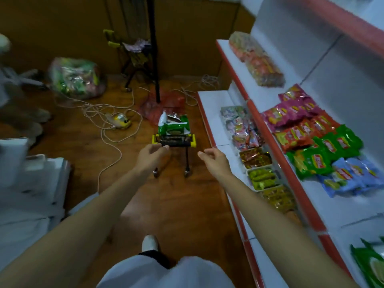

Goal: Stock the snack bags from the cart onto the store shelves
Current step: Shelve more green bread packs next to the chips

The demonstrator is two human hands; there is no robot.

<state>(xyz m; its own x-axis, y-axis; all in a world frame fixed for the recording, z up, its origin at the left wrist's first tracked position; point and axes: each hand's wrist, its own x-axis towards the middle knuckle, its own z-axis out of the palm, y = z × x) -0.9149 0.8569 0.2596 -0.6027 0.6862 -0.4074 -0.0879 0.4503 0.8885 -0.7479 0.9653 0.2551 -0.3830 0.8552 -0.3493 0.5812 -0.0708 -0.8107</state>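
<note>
A small cart [174, 142] with a black handle and yellow ends stands on the wooden floor ahead of me. It carries green and silver snack bags [174, 125]. My left hand [150, 156] is at the left end of the handle, its fingertips touching the bar. My right hand [214, 161] hovers just right of the handle, fingers loosely curled and holding nothing. The white shelves with red edges [270, 138] on my right hold rows of red, green and blue snack bags [320, 146].
A second cart [133, 53] and a black pole [154, 48] stand at the back. A clear sack of snacks [75, 77] lies at the left. Cables and a power strip [118, 120] trail over the floor. White boxes [31, 183] are stacked at my left.
</note>
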